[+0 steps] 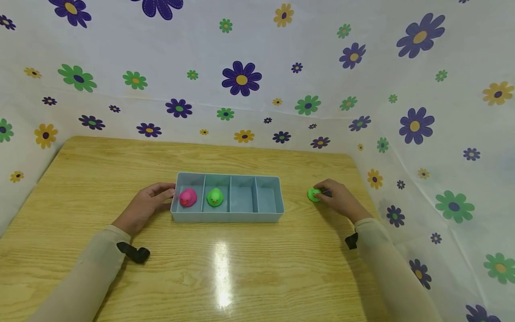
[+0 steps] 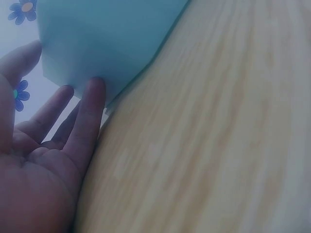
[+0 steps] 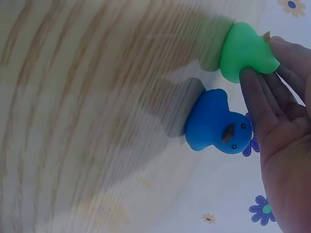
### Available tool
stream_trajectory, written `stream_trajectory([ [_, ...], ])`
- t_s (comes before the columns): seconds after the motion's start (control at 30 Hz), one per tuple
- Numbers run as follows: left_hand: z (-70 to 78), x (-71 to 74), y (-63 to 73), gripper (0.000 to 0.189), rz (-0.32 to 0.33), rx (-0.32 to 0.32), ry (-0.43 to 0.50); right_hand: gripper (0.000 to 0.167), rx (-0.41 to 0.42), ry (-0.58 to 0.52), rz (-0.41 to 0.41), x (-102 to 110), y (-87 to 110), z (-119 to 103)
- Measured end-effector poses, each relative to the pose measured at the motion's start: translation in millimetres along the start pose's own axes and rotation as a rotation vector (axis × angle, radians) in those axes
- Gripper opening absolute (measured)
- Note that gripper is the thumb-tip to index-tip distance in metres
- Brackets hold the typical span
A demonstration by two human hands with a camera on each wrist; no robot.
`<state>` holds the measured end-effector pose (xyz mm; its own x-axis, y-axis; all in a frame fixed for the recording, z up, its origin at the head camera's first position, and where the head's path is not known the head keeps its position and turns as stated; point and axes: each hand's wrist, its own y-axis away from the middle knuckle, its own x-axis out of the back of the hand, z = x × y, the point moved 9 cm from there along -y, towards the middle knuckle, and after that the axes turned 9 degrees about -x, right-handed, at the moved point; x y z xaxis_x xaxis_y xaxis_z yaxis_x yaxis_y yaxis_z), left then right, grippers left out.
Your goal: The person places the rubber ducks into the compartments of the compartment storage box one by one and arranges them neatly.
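Observation:
A long pale blue box (image 1: pixel 227 218) with several compartments in a row stands on the wooden table. In its leftmost compartment sits a pink rubber duck (image 1: pixel 187 198), and a green rubber duck (image 1: pixel 215 197) sits in the one beside it. My left hand (image 1: pixel 141 205) touches the box's left end wall with extended fingertips. To the right of the box, my right hand (image 1: pixel 341 197) pinches another green rubber duck (image 3: pixel 243 51) between thumb and fingers, at the table surface. Close by stands a blue rubber duck (image 3: pixel 209 121), mostly hidden by the right hand in the head view.
The wooden table (image 1: pixel 181 268) carries the box and ducks. White cloth (image 1: pixel 161 53) printed with flowers hangs behind the table and along both sides; the right-hand cloth (image 1: pixel 426 179) runs close to the right arm.

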<state>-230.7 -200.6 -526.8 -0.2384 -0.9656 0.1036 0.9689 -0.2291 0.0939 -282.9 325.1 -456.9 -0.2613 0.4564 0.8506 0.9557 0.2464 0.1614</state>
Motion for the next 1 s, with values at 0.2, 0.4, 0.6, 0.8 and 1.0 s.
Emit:
stream_trajectory([
  [0.2,-0.5,-1.2,1.7,0.071,-0.005,0.002,-0.001,0.03,-0.015,-0.042,0.0,1,-0.1,1],
  [0.4,-0.2,-1.1,1.4,0.07,0.0,0.001,0.004,0.03,0.006,-0.101,0.01,3,0.4,-1],
  [0.6,0.1,-0.1,0.2,0.071,0.007,0.004,0.01,0.029,0.032,-0.132,0.04,7,0.8,-8],
  [0.8,0.1,0.0,0.1,0.071,0.011,0.005,0.019,0.029,0.058,-0.169,0.058,12,0.3,-19],
  [1.0,-0.5,0.7,0.4,0.071,0.01,0.006,0.018,0.029,0.081,-0.171,0.076,16,1.7,-31],
])
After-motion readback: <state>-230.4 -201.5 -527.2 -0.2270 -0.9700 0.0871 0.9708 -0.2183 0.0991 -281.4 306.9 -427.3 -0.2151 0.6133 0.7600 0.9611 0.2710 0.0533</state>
